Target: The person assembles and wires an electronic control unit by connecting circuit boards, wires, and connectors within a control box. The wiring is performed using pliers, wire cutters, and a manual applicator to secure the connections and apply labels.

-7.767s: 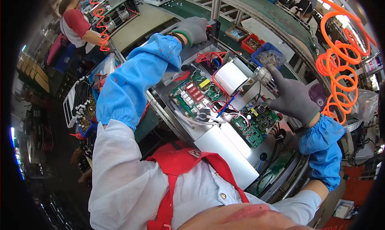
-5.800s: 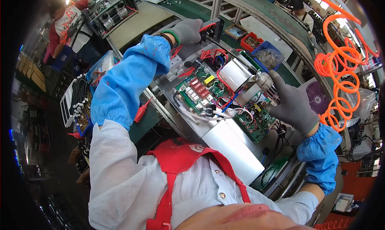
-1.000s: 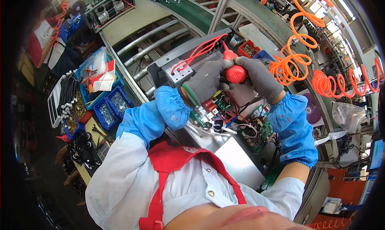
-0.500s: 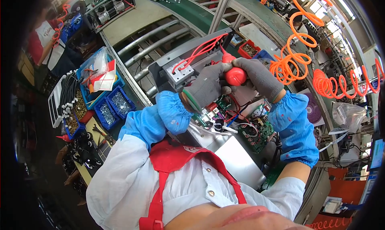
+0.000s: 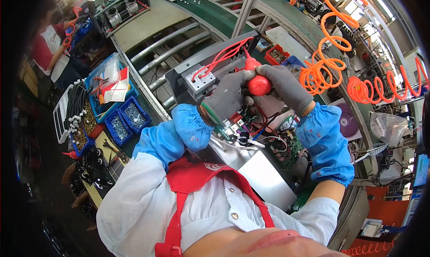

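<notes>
Both of my hands wear grey knitted gloves and meet over an open metal machine housing. Between them is a red squeeze bottle with a thin tapered nozzle pointing to the far side. My left hand grips its left side, and my right hand closes on it from the right, thumb near its neck. Just beyond my left hand, a grey metal block with red wires stands by the upright panel. Circuit boards and loose wiring lie below my hands; fingers partly hide them.
Blue bins of small metal parts and a blue tray with tools and papers sit at the left. Metal rollers run behind the housing. Orange coiled hoses hang at the right. A person stands far left.
My hands and the red bottle have shifted slightly left. The bottle stays gripped in both hands, its nozzle still pointing away. The orange hoses have swayed a little.
</notes>
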`<action>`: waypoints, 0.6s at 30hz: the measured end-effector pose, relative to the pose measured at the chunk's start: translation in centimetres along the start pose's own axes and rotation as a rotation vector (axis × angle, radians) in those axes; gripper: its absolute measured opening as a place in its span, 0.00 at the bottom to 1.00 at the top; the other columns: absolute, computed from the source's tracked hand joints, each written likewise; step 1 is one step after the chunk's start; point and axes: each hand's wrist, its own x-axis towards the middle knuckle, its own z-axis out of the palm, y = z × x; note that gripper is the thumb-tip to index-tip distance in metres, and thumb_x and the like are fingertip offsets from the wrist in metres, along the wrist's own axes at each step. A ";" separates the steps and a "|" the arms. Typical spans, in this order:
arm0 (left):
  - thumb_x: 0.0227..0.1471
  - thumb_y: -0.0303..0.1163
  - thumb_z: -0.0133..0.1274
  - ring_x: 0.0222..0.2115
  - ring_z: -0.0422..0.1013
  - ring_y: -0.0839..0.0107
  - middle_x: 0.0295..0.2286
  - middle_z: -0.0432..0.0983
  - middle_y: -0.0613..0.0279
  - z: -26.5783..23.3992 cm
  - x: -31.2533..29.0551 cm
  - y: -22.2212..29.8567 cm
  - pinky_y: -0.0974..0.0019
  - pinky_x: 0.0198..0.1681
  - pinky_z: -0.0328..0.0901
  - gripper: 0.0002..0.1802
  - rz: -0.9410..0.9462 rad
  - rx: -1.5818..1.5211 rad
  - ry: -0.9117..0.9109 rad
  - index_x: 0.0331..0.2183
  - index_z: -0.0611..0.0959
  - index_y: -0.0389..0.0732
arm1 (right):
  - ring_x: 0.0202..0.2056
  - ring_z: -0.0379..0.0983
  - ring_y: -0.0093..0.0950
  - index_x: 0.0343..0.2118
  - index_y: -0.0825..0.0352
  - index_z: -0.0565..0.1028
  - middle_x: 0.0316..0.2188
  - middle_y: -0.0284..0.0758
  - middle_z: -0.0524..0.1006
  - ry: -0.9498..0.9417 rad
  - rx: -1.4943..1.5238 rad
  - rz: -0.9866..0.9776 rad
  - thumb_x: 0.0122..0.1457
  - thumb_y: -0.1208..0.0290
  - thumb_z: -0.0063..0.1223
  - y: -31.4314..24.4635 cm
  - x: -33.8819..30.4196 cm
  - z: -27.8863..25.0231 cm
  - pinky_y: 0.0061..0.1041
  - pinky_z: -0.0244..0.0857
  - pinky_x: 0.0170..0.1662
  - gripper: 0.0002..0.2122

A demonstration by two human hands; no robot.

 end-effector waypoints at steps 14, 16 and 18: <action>0.58 0.42 0.45 0.22 0.71 0.68 0.33 0.75 0.56 -0.3 0.0 -0.1 0.75 0.20 0.64 0.19 0.017 -0.026 -0.027 0.45 0.72 0.39 | 0.17 0.61 0.16 0.30 0.63 0.76 0.18 0.26 0.68 0.039 -0.027 -0.014 0.58 0.51 0.46 -0.2 0.2 0.7 0.17 0.51 0.19 0.18; 0.59 0.42 0.45 0.21 0.70 0.69 0.32 0.74 0.57 0.1 -0.2 -0.1 0.75 0.20 0.62 0.18 0.018 -0.068 0.009 0.45 0.72 0.39 | 0.17 0.61 0.16 0.30 0.63 0.76 0.18 0.26 0.68 0.024 -0.017 -0.041 0.58 0.52 0.47 0.0 0.5 0.7 0.17 0.52 0.19 0.17; 0.59 0.42 0.44 0.21 0.70 0.69 0.32 0.74 0.57 0.6 -0.5 -0.1 0.75 0.21 0.62 0.18 0.007 -0.061 0.033 0.44 0.72 0.39 | 0.17 0.62 0.16 0.30 0.63 0.76 0.19 0.26 0.69 0.002 -0.027 -0.025 0.57 0.52 0.47 -0.4 0.1 0.5 0.17 0.52 0.19 0.17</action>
